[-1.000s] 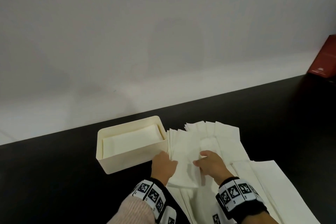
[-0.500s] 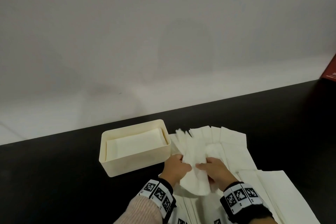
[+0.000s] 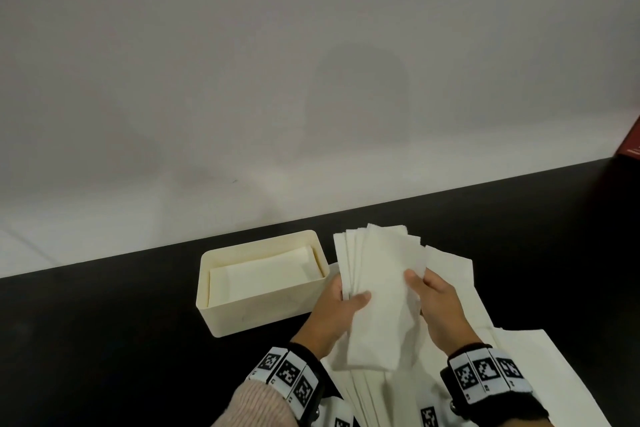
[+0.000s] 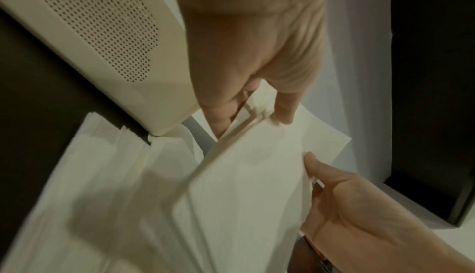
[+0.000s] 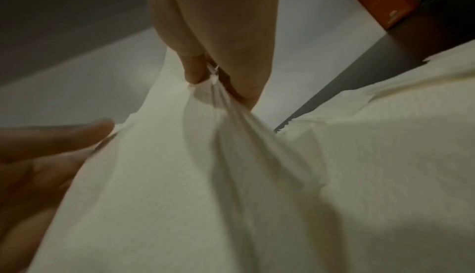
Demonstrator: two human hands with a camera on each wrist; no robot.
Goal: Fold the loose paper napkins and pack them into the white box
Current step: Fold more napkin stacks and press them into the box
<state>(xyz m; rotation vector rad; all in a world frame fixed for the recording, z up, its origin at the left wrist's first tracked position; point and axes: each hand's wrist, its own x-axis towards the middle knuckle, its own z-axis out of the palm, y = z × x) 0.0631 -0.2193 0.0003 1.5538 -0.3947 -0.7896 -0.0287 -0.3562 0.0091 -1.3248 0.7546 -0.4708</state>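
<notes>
You have a folded stack of napkins (image 3: 377,291) lifted off the table (image 3: 104,340), held between both hands just to the right of the white box (image 3: 242,314). Your left hand (image 3: 337,314) grips the stack's left edge, thumb across the top and fingers underneath; your right hand (image 3: 438,305) pinches the right edge, and the right wrist view shows the paper bunched between thumb and fingers (image 5: 195,70) there. The far ends of the sheets fan out unevenly, so the stack is not yet squared. The box already holds a layer of folded napkins (image 3: 266,276) lying flat, with room above them. More loose napkins (image 3: 519,367) lie spread on the table under and to the right of your hands. This looks like the step between folding and packing: the bundle is gathered but still needs tidying. Next you would likely need to even up the fanned edges, then carry the stack left over the box and lower it flat onto the layer inside. Ease your right-hand pinch, as it may crease the paper, and keep the long side lined up with the box so the corners do not catch on the rim.
</notes>
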